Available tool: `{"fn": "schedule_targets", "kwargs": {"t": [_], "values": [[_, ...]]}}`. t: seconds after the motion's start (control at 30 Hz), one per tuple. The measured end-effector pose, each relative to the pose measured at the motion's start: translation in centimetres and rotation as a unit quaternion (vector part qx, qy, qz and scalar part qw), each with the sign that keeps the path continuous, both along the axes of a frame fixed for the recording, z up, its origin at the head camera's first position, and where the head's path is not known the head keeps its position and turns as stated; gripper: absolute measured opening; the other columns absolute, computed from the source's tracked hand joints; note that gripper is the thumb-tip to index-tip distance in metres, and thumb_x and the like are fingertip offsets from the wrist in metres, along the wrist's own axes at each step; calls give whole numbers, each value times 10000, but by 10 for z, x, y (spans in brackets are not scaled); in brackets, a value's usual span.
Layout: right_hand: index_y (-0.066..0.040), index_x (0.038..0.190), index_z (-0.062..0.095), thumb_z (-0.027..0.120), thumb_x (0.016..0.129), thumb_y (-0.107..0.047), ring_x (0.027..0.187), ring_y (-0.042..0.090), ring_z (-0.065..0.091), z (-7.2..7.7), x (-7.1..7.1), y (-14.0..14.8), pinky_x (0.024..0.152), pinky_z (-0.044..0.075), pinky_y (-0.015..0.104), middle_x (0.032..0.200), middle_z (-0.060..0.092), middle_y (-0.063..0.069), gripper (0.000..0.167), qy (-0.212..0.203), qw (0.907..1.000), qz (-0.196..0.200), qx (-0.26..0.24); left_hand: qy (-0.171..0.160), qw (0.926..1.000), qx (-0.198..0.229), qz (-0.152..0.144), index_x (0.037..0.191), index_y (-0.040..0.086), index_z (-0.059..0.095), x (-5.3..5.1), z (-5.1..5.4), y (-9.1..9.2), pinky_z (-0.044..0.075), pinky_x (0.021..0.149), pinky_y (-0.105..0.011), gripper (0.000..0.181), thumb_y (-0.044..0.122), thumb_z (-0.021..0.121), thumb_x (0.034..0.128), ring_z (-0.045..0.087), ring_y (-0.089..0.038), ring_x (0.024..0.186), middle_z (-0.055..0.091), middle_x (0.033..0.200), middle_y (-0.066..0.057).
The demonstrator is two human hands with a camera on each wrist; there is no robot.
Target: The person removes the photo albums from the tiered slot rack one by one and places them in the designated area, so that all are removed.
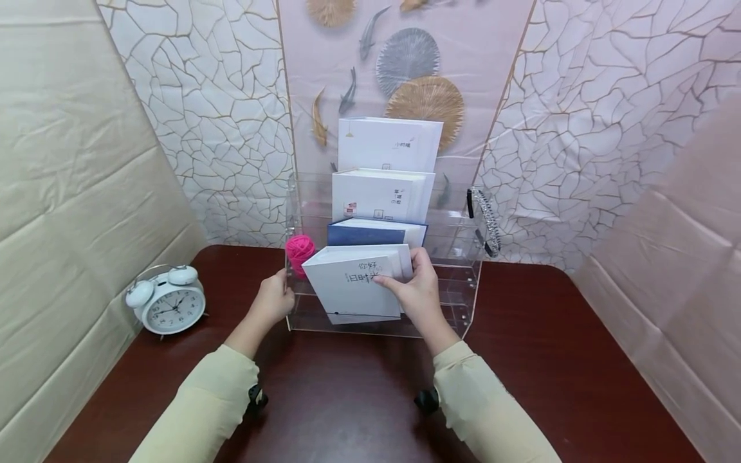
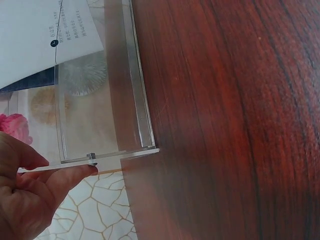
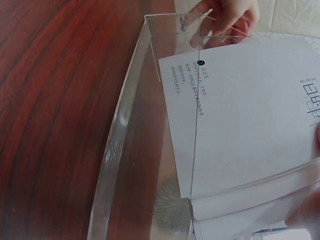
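Note:
A clear acrylic rack (image 1: 457, 302) stands on the table, its tiers holding white books and a blue one (image 1: 366, 234). My right hand (image 1: 421, 288) grips the right side of the front white book (image 1: 353, 283), thumb on its cover and fingers behind; the book leans in the lowest tier, tilted. At the rack's left side panel, my left hand (image 1: 274, 297) pinches the edge, as the left wrist view also shows with the hand (image 2: 35, 185) at the clear panel (image 2: 117, 153). A pink yarn ball (image 1: 300, 252) lies on a tier just left of the front book.
A white twin-bell alarm clock (image 1: 172, 307) stands on the dark red table (image 1: 359, 386) at the left. Behind the front books, two white books (image 1: 382, 193) stand in higher tiers. A spiral silvery item (image 1: 489, 222) hangs at the rack's right side. Patterned cloth backs the table.

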State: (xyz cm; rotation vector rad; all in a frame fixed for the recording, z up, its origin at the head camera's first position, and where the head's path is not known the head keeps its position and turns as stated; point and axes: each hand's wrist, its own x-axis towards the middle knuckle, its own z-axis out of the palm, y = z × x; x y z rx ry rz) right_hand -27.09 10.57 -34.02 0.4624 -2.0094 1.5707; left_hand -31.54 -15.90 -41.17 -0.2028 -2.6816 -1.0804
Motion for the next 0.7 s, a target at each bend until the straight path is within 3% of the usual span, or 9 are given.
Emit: {"fn": "schedule_targets", "kwargs": {"t": [0.23, 0.4, 0.53, 0.7], "values": [[76, 935, 462, 811, 624, 76, 779, 255, 580, 11, 7, 7, 649, 483, 367, 921, 622, 193, 468, -65, 9999, -16, 95, 134, 9999, -43, -69, 1106, -114, 529, 2, -2, 2, 433, 603, -405, 342, -57, 477, 772, 470, -269, 660, 491, 634, -107], [66, 992, 489, 805, 633, 76, 784, 236, 575, 20, 14, 12, 659, 487, 349, 929, 625, 184, 478, -33, 9999, 36, 146, 193, 9997, -101, -86, 1105, -122, 527, 1, -2, 3, 446, 612, -420, 335, -55, 482, 780, 480, -274, 670, 545, 688, -148], [66, 1013, 540, 798, 634, 89, 742, 200, 573, 26, 20, 17, 628, 489, 304, 894, 631, 160, 459, 252, 9994, 132, 202, 98, 9999, -89, -108, 1157, -136, 508, 1, -1, 2, 457, 622, -414, 373, -51, 478, 795, 495, -278, 695, 584, 765, -191], [45, 955, 590, 809, 618, 88, 717, 147, 549, 22, 15, 26, 593, 464, 243, 884, 588, 112, 404, 636, 9973, 365, 10, 118, 9997, -145, -125, 1145, -145, 506, 2, -1, -2, 438, 591, -401, 363, -52, 476, 795, 478, -275, 654, 532, 678, -146]]}}
